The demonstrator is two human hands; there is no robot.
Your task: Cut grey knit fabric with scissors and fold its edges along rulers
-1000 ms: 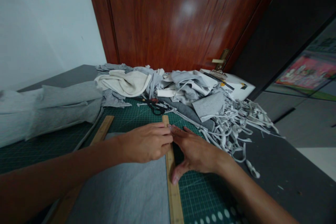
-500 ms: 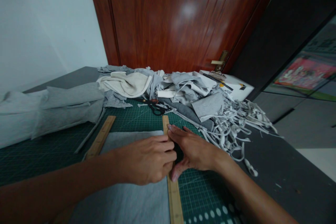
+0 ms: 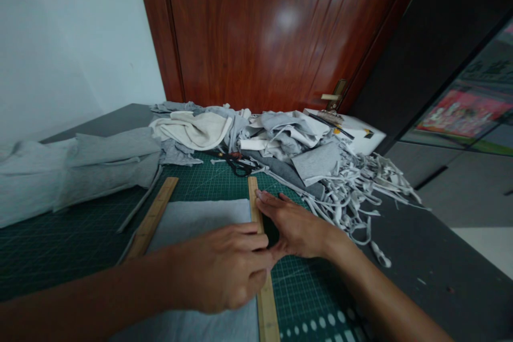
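A piece of light grey fabric [image 3: 208, 214] lies flat on the green cutting mat [image 3: 208, 176], between two wooden rulers. Along its right edge runs one wooden ruler [image 3: 268, 304]; the other wooden ruler [image 3: 156, 214] slants along its left side. My left hand [image 3: 228, 270] is closed over the right ruler's edge, fingers curled, and anything inside them is hidden. My right hand [image 3: 298, 224] has its fingers and thumb spread, with the fingertips pressing on the same ruler. The thumb tip is hidden by my left hand.
Black-handled scissors [image 3: 238, 163] lie beyond the fabric. Behind them are heaped grey and cream cloth pieces [image 3: 192, 128], with tangled fabric strips [image 3: 352, 208] to the right. Folded grey fabric [image 3: 108, 165] lies at left, and a white box [image 3: 364, 139] stands near the door [image 3: 248, 32].
My left hand has slid down along the right ruler, towards me. My right hand stays on the ruler in nearly the same place. The fabric and rulers look unmoved.
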